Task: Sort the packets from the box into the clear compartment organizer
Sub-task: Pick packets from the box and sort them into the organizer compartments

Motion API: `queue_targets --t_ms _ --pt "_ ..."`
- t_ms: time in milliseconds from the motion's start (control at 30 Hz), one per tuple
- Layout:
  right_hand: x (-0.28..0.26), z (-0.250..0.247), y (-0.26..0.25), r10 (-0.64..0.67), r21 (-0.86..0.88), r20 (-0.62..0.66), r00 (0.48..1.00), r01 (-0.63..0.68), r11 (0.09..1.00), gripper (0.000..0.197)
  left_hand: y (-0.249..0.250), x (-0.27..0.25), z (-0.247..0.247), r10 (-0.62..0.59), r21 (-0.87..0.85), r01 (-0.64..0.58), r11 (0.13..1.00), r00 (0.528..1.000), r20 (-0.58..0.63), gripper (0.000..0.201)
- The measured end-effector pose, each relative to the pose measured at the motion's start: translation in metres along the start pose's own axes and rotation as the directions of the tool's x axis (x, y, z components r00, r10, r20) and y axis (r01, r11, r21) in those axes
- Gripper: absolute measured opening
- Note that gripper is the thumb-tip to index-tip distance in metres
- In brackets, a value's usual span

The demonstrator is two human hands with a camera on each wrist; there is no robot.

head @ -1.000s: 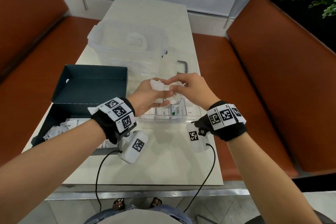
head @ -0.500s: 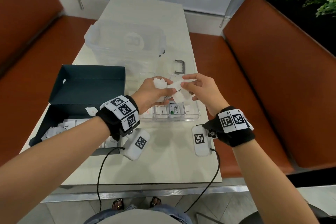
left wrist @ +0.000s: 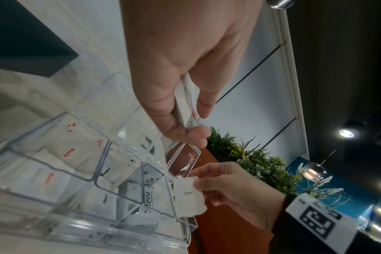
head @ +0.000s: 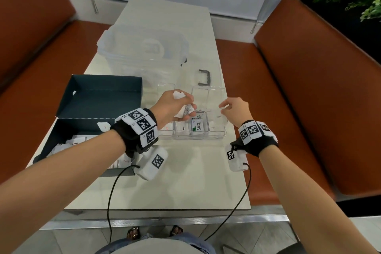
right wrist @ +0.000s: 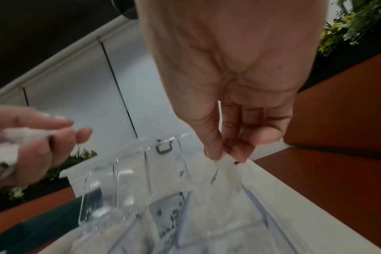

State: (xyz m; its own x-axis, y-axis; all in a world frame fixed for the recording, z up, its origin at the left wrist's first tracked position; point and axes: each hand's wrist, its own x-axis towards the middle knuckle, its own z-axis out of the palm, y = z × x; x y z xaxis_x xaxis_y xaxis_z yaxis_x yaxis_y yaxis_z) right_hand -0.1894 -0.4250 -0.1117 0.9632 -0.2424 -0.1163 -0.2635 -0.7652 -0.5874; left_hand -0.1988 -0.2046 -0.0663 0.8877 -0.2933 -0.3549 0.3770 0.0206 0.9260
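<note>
My left hand (head: 185,107) hovers over the middle of the clear organizer (head: 193,137) and grips a small bunch of white packets (head: 186,109). The left wrist view shows that bunch of packets (left wrist: 185,106) clamped between thumb and fingers. My right hand (head: 223,109) pinches one white sugar packet (left wrist: 190,197) by its top edge, hanging it over the organizer's rightmost compartment. The same packet (right wrist: 226,165) shows in the right wrist view. A Stevia packet (head: 198,126) stands in the neighbouring compartment. The dark box (head: 86,97) lies open at left with several packets (head: 72,142) inside.
A clear lidded tub (head: 142,51) stands behind the organizer, with a grey handle (head: 204,77) to its right. Orange benches (head: 309,93) flank the narrow table (head: 185,181). Cables hang from both wrists over the table's near edge.
The hands have parted. My right hand drew one packet from the bunch in my left hand and carried it right and down to the rightmost compartment.
</note>
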Motion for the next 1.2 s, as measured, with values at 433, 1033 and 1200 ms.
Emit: queue_targets --t_ms 433,1033,1200 --pt "-0.004 0.037 0.012 -0.190 -0.599 0.068 0.979 0.193 0.778 0.026 -0.003 -0.005 -0.007 -0.010 -0.015 0.010 1.000 1.000 -0.009 0.003" --pt "-0.006 0.031 -0.003 -0.129 -0.790 0.211 0.969 0.247 0.561 0.020 0.002 -0.004 -0.007 -0.182 -0.467 0.221 0.856 0.975 0.128 0.028" --pt "-0.013 0.027 -0.004 -0.171 -0.774 0.197 0.965 0.260 0.578 0.018 0.002 -0.003 -0.010 -0.157 -0.420 0.200 0.885 0.978 0.135 0.047"
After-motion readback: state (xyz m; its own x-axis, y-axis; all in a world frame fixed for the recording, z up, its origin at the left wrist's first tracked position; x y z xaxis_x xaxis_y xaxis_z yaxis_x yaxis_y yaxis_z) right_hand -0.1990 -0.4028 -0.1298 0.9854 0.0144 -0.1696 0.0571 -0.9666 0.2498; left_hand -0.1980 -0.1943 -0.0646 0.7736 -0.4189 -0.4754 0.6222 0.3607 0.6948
